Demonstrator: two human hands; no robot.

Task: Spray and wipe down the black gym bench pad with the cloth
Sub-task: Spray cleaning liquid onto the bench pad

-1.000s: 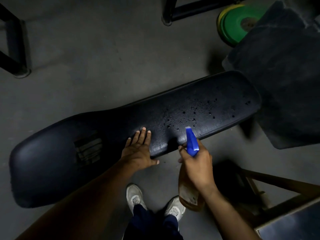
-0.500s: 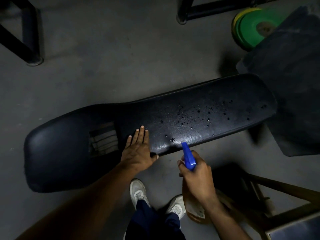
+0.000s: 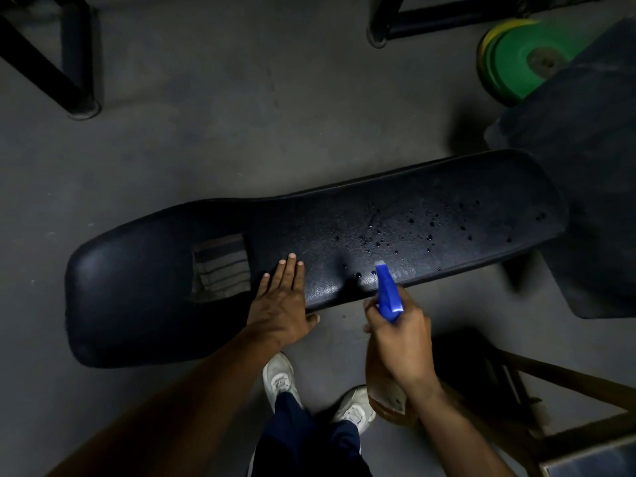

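The long black bench pad [image 3: 155,287] runs from lower left to upper right across the floor. Droplets speckle its right half. A striped cloth [image 3: 220,266] lies flat on the pad left of centre. My left hand [image 3: 282,304] rests palm down on the pad's near edge, fingers together, just right of the cloth. My right hand [image 3: 401,339] grips a spray bottle [image 3: 387,290] with a blue nozzle and an amber body; the nozzle points at the pad's near edge.
Green and yellow weight plates [image 3: 523,60] stand at the upper right beside a dark mat [image 3: 592,201]. Black metal frame legs [image 3: 72,80] rise at the upper left and top centre. A wooden stool frame [image 3: 550,390] sits at lower right. My white shoes [image 3: 280,376] are below the pad.
The view has drifted so the pad sits further right. My right hand with the bottle dipped toward me, then rose back to the pad's edge. My left hand stays flat on the pad.
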